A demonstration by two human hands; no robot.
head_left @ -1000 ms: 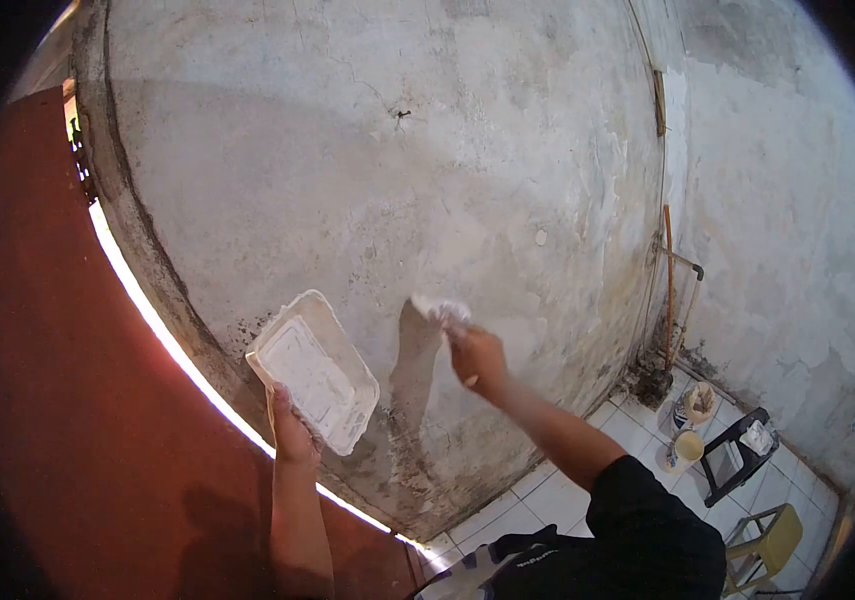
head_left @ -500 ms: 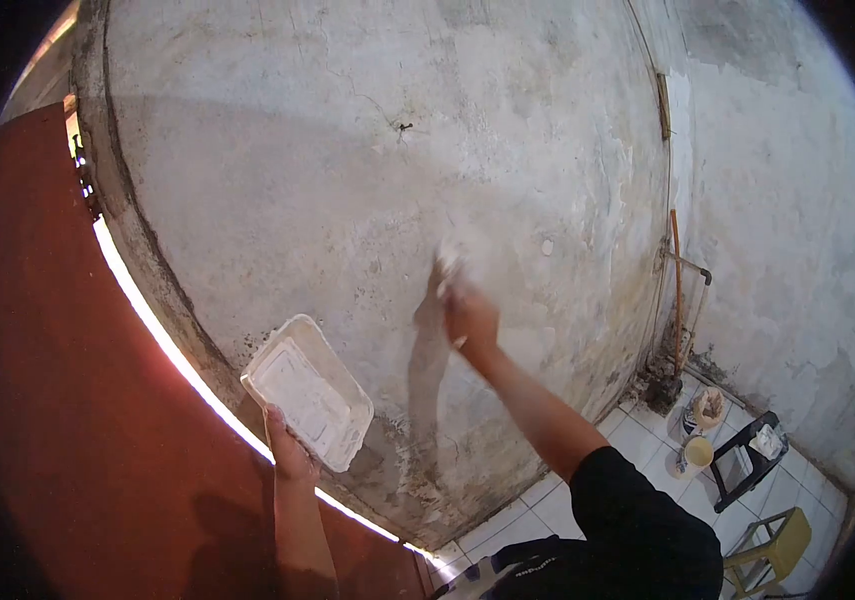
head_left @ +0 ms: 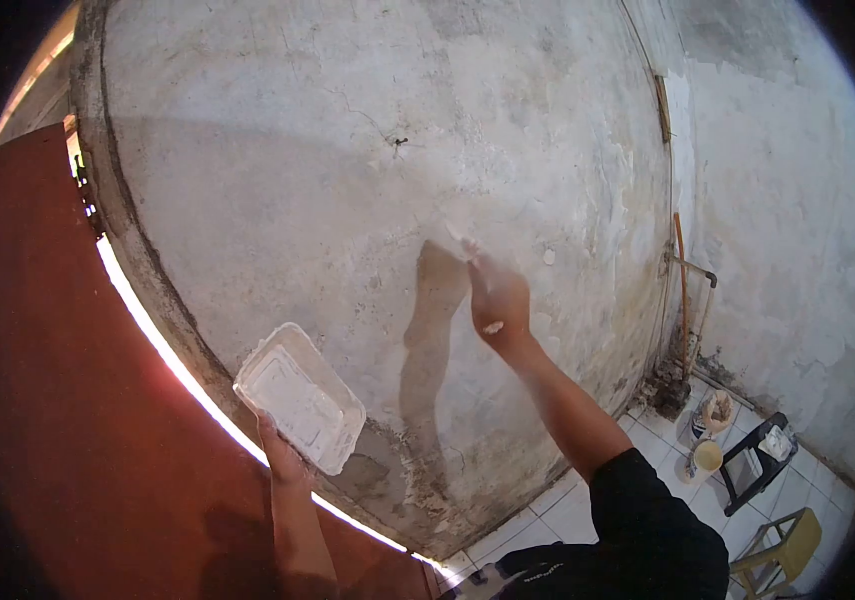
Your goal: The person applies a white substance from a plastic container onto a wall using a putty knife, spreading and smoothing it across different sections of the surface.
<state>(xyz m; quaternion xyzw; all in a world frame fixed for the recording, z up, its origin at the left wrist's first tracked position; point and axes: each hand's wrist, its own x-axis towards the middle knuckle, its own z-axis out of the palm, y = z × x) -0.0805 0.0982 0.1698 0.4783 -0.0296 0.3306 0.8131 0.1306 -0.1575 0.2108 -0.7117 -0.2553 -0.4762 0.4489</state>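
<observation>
My left hand grips the lower left edge of a white rectangular plastic tray, held tilted in front of the wall. White paste coats the tray's inside. My right hand is closed around a small pale tool, whose tip is right at the grey plastered wall; motion blurs its outline. A white smear marks this hand near the wrist. The hand and forearm throw a shadow on the wall to their left.
A red-brown panel stands at the left, bright light along its edge. On the white tiled floor at the lower right are a cream bucket, another container, a black stool and a yellowish stool. Pipes run up the corner.
My right hand has shifted right and turned, its tool still against the wall. The tray stays in my left hand, slightly lower and further left in view.
</observation>
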